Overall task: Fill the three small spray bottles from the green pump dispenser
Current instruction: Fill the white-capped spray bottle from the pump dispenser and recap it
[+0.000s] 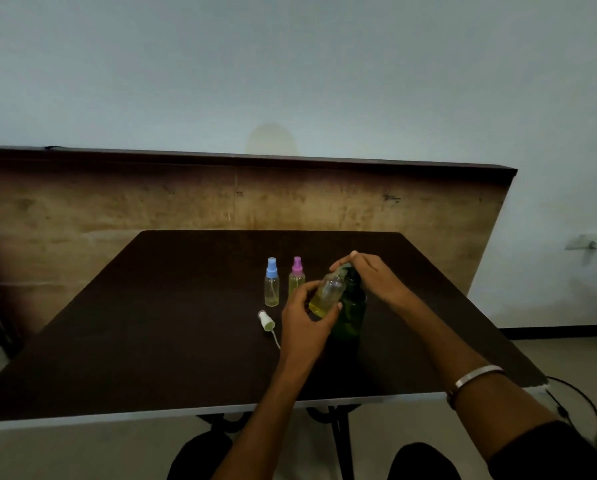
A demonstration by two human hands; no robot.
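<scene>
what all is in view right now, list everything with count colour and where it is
capped spray bottles: 2, clear with yellowish liquid, one blue cap, one pink cap, upright side by side at mid table
open spray bottle: 1, clear, part full of yellow liquid, tilted under the pump spout
spray cap with tube: 1, white, lying on the table left of the hands
pump dispenser: 1, dark green, upright on the table
table: 1, dark brown, pale front edge
wall socket with plug: 1, white, far right
cable: 1, black, floor at right
left hand: holds the open bottle
right hand: on the pump head, silver bangle on the wrist
</scene>
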